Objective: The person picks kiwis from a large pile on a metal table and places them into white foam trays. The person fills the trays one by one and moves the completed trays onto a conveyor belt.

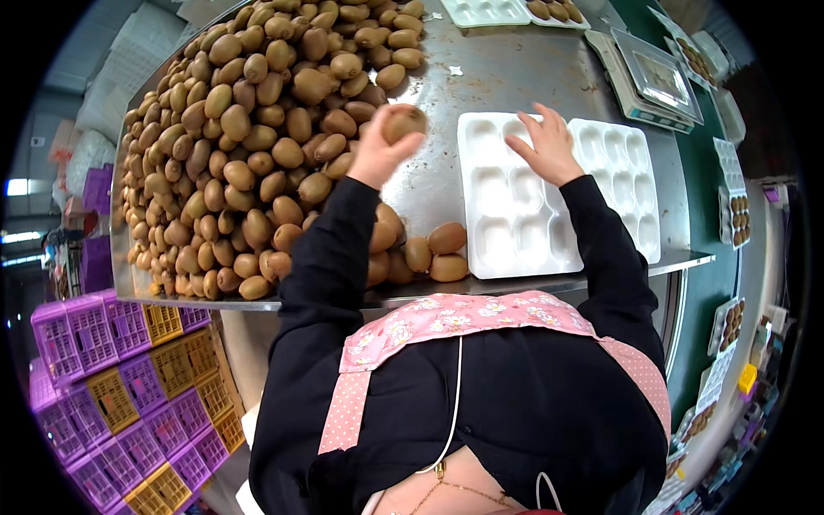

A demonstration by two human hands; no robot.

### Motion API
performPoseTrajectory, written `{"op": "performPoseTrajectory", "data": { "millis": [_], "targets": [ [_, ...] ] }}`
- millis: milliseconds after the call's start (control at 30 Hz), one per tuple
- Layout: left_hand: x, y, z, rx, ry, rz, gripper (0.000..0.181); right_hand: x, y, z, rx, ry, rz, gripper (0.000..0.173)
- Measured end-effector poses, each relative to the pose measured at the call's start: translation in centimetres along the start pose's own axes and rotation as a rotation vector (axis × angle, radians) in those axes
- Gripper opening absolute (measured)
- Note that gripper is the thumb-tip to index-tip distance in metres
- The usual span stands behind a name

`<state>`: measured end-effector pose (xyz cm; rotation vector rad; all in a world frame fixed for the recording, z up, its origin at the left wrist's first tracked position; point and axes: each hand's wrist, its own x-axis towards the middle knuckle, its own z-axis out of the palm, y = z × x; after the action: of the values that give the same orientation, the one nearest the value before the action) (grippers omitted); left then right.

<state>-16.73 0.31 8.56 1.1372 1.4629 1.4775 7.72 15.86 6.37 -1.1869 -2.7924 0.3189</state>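
My left hand [385, 143] holds a brown kiwifruit [404, 124] between thumb and fingers, just right of a large heap of kiwifruit [257, 136]. My right hand [547, 143] has its fingers spread and holds nothing. It is over the upper right part of a white moulded plastic tray [492, 196], whose visible hollows hold no fruit; whether it touches the tray I cannot tell. A second white tray [634, 167] lies to the right, partly behind my right forearm. A few kiwifruit [447, 238] rest against the first tray's left edge.
A scale [650, 84] stands at the metal table's [444, 84] far right. Farther back, one tray holds kiwifruit [557, 11] beside another tray [486, 11]. A green conveyor belt [705, 257] with filled trays runs along the right. Purple and yellow crates [129, 393] are stacked at lower left.
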Motion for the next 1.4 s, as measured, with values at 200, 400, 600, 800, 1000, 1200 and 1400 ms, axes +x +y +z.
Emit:
{"op": "performPoseTrajectory", "data": {
  "millis": [200, 400, 600, 800, 1000, 1200, 1400],
  "targets": [
    [-3.7, 1.5, 9.3, -0.420, -0.222, -0.454, 0.039, -3.8, -8.3, -2.2, 1.153, 0.195, -0.324, 0.033],
    [-4.7, 0.4, 14.1, 0.532, -0.260, 0.686, 0.045, -13.2, -3.8, -1.0, 2.242, 0.215, 0.230, 0.036],
    [-4.7, 2.3, 19.2, 0.055, -0.532, 0.425, 0.055, -17.3, -2.7, -6.5, 1.703, 0.521, -0.092, 0.036],
    [-3.6, 1.9, 20.7, 0.160, -0.394, 0.490, 0.058, -16.1, -1.4, -5.3, 1.598, 0.631, 0.147, 0.024],
    [-1.5, -0.1, 18.2, 0.580, -0.732, 1.040, 0.043, -18.1, 1.2, -3.5, 2.005, 0.164, 0.458, 0.020],
    [8.4, -2.7, 13.2, 0.915, -0.664, 0.858, 0.056, -27.6, 7.5, -4.7, 0.653, -0.650, 0.200, 0.023],
    [11.3, -5.9, 14.0, 0.843, -0.985, 0.904, 0.034, -22.6, 7.0, -7.6, 0.577, -0.470, 0.059, 0.026]
  ]
}}
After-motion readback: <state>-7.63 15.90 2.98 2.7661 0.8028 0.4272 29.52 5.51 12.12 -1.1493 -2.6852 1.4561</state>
